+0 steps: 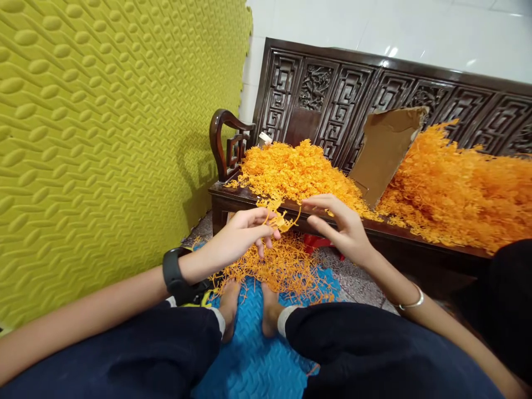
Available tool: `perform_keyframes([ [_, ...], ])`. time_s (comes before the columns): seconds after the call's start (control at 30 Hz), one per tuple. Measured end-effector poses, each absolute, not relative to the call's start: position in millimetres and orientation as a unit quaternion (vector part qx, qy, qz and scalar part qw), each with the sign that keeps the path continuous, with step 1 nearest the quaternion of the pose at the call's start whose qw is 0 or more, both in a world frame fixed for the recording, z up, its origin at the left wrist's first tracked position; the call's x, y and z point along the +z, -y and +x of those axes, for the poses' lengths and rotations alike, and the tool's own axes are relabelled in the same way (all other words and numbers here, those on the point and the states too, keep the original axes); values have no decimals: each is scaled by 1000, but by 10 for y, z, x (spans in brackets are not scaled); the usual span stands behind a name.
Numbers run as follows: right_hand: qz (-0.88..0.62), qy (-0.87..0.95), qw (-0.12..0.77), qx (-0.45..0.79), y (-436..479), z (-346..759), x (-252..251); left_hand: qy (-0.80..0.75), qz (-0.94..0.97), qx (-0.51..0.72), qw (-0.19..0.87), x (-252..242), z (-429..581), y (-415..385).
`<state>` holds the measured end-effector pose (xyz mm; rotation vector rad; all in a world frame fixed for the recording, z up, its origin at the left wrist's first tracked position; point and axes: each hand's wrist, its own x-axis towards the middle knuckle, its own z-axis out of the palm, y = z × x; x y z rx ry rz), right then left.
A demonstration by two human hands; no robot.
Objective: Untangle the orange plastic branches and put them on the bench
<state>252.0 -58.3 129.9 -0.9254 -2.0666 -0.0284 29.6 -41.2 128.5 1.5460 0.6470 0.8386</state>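
My left hand [249, 230], with a dark watch on its wrist, has its fingers closed round a thin, branching orange plastic piece [282, 221]. A curved strand of that piece reaches toward my right hand [344, 230]. The thumb and fingers of this right hand are spread apart, with the fingertips close to the strand; whether they touch it I cannot tell. Just beyond both hands, a heap of orange plastic pieces [299, 169] lies on a dark carved wooden bench [218, 191]. Below my hands, loose orange strands [278, 266] are piled on the floor around my feet.
A cardboard sheet [384, 147] stands on the bench between the first heap and a larger orange heap [465, 188] at right. On the left rises a yellow-green textured foam mat [103, 122]. A blue mat [249, 360] lies underfoot, with a red object [318, 243] under the bench.
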Motion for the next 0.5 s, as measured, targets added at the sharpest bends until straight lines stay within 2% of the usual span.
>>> perform_keyframes([
  [0.1,-297,870,393,3,607,2364,1324,-257,698,333,579,1269,341,414],
  [0.23,-274,873,402,-37,595,2286,1274,-252,714,315,572,1294,352,436],
  [0.37,-351,825,443,-22,583,2460,1279,-275,706,297,582,1308,317,438],
  [0.5,-474,696,522,-136,274,3085,1192,-275,697,307,586,1293,270,401],
])
